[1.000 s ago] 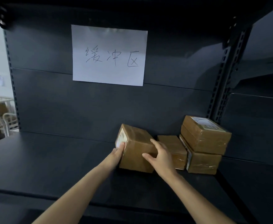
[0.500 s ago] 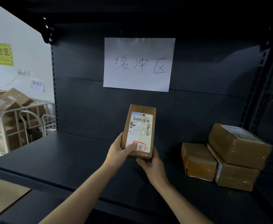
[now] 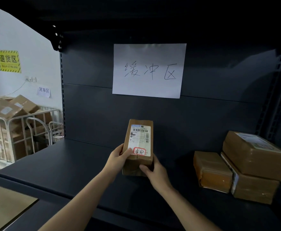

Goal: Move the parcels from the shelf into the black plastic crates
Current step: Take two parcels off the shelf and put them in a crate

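A brown cardboard parcel (image 3: 139,130) with a white shipping label and a red-ringed handwritten mark stands upright above the dark shelf (image 3: 61,165), label facing me. My left hand (image 3: 118,157) grips its lower left edge, thumb on the label. My right hand (image 3: 154,170) grips its lower right corner from below. Three more brown parcels lie at the shelf's right: a small one (image 3: 212,170), and a labelled one (image 3: 254,155) stacked on another (image 3: 254,189). No black crate is in view.
A white paper sign (image 3: 148,70) with handwriting is taped to the shelf's back panel. At the left, a metal cage cart (image 3: 18,130) holds several cardboard boxes. A yellow sign (image 3: 9,61) hangs on the white wall. A shelf upright (image 3: 269,110) stands at the right.
The parcel lay on the shelf beside the others; both hands lifted it, turned its label toward me and now hold it upright. The view has swung left.
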A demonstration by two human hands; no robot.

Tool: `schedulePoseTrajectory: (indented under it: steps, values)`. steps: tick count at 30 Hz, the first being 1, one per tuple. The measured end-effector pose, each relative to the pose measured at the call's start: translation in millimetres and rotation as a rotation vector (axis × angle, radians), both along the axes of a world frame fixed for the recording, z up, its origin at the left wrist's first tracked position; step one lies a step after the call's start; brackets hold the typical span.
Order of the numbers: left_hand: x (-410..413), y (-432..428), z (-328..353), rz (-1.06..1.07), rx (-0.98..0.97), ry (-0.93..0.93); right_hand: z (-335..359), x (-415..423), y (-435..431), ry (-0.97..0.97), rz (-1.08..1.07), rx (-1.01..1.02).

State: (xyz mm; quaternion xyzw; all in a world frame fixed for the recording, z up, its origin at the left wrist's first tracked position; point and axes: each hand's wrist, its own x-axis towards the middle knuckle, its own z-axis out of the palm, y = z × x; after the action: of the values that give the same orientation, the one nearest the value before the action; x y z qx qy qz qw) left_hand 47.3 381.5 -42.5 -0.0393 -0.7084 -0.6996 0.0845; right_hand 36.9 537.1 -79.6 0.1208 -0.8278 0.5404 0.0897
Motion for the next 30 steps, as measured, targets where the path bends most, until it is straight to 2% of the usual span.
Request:
schedulePoseTrajectory:
  steps: [7, 10, 12, 14, 17, 19, 22, 30]
  values:
    - [-10, -1, -12, 0.03, 0.058, -0.107, -4, -5, -6, -0.008, -0.052, 0.051]
    - [-11, 1, -12, 0.095, -0.023, -0.093, -3, -4, -1, -0.005, -0.036, 0.091]
    - [-11, 4, -9, 0.226, -0.209, 0.015, -2, -3, 5, -0.017, -0.046, 0.113]
    - [-6, 12, -5, 0.336, -0.408, 0.199, -2, -1, 15, -0.033, -0.084, 0.128]
    - [1, 31, 2, 0.376, -0.638, 0.458, 1, 4, 36, -0.021, -0.144, 0.143]
    - [6, 50, 3, 0.327, -0.716, 0.554, 5, 9, 55, 0.005, -0.185, 0.148]
    - [11, 85, 0, 0.189, -0.716, 0.595, 9, 22, 89, 0.053, -0.26, 0.158]
    - [15, 174, -11, -0.081, -0.593, 0.432, 27, 65, 192, 0.144, -0.507, 0.155]
